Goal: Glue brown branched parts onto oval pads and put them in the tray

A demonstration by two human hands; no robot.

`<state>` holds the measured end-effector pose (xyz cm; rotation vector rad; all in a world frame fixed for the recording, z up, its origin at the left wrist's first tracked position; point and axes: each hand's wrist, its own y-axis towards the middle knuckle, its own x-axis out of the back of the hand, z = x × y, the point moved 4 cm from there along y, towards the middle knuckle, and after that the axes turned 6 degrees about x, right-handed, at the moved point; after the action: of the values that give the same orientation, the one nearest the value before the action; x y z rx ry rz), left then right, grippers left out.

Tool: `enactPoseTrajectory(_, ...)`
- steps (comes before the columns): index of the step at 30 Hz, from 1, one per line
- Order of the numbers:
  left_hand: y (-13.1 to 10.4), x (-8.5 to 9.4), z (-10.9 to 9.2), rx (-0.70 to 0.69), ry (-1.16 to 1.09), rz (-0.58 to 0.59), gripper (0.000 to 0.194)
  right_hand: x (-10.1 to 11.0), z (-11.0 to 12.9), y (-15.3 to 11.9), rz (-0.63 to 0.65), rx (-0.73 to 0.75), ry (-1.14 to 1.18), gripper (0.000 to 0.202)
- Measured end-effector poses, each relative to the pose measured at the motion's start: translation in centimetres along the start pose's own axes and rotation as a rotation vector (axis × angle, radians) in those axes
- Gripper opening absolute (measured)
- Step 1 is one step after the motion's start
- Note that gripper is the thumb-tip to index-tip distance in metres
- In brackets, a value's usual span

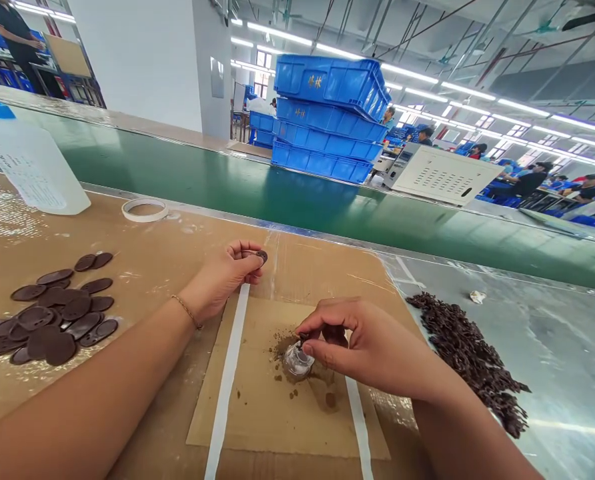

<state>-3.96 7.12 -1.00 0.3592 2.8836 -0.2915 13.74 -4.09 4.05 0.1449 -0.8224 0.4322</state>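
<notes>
My left hand [240, 270] is closed, pinching a small dark brown disc [262, 257] between thumb and fingers, above the far edge of a cardboard sheet [262, 427]. Lower and to the right, my right hand [347, 340] has its thumb and index finger closed on a small dark brown piece [305, 338]. Its fingertips are at the rim of a small clear cup [297, 361] with something whitish in it. Dark brown stains and crumbs surround the cup. The piece in my right hand is mostly hidden by the fingers.
Flat brown oval pieces [55, 313] lie heaped at left. A pile of dark brown scraps [470, 360] lies at right. Behind are a tape roll [145, 211], a plastic bottle [37, 167], a green conveyor belt [202, 173] and stacked blue crates [327, 120]. People sit farther back.
</notes>
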Motion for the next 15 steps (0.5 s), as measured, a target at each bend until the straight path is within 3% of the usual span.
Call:
enactPoseTrajectory(8,-0.23,-0.07,-0.39,-0.017,0.030,-0.024,0.019,-0.05,-0.07,-0.21,-0.012,-0.024,-0.032,0.016)
enactPoseTrajectory(15,-0.62,-0.20,-0.54,-0.018,-0.070,-0.028,0.023,-0.57,0.36,0.35,0.012,-0.023,-0.088,0.018)
